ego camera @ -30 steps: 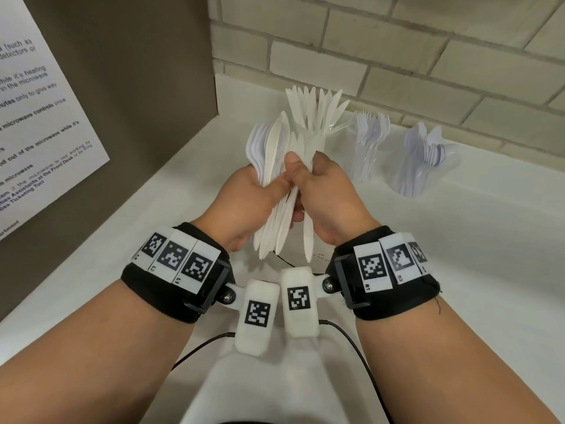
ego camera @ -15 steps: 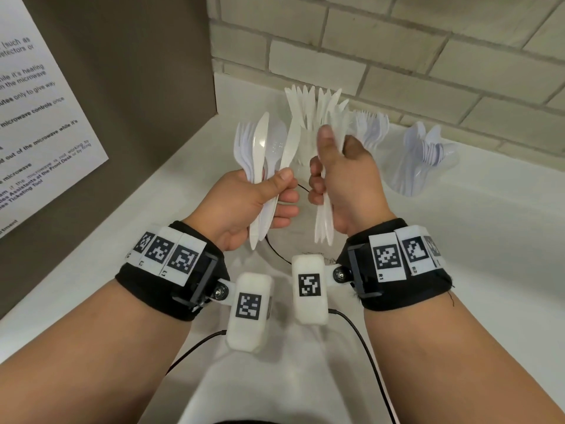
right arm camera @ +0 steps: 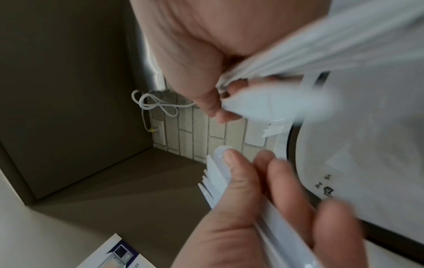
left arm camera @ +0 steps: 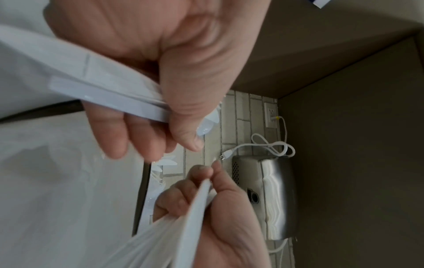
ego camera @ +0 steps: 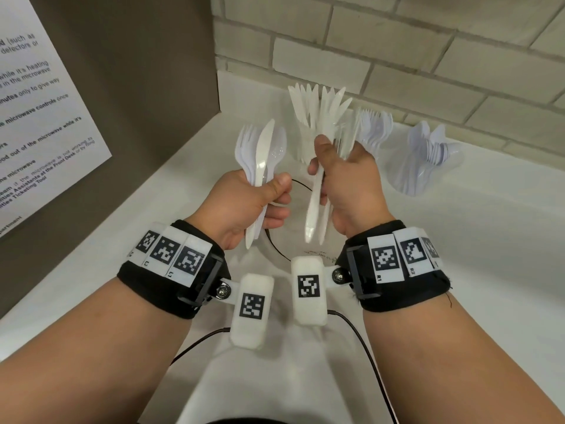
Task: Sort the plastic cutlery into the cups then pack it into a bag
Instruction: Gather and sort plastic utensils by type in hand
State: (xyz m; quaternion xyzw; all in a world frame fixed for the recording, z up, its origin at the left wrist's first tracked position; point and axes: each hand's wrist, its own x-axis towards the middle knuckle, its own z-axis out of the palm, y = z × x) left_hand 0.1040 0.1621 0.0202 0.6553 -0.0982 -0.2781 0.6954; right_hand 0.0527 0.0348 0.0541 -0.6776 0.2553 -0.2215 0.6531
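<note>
My left hand (ego camera: 273,194) grips a mixed bunch of white plastic cutlery (ego camera: 261,151): forks, a knife and a spoon, heads up. My right hand (ego camera: 324,162) grips a second bunch (ego camera: 313,209) by the handles, just right of the first and apart from it. Behind the hands, three clear cups stand along the wall: one holds knives (ego camera: 318,108), one holds forks (ego camera: 374,130) and one holds spoons (ego camera: 425,160). The left wrist view shows my left hand (left arm camera: 165,127) round flat handles (left arm camera: 110,101). In the right wrist view my right hand (right arm camera: 213,101) pinches blurred handles (right arm camera: 298,54).
A white round plate with a dark rim (ego camera: 272,244) lies on the white counter (ego camera: 474,255) under my hands. A brick wall (ego camera: 397,50) runs behind the cups, and a brown panel with a printed notice (ego camera: 46,117) closes the left side. A steel dispenser (left arm camera: 273,195) and a white cable (left arm camera: 270,145) hang above.
One bundle held by both hands has been split in two. My hands have drawn apart, the left to the left, the right up and to the right toward the cups.
</note>
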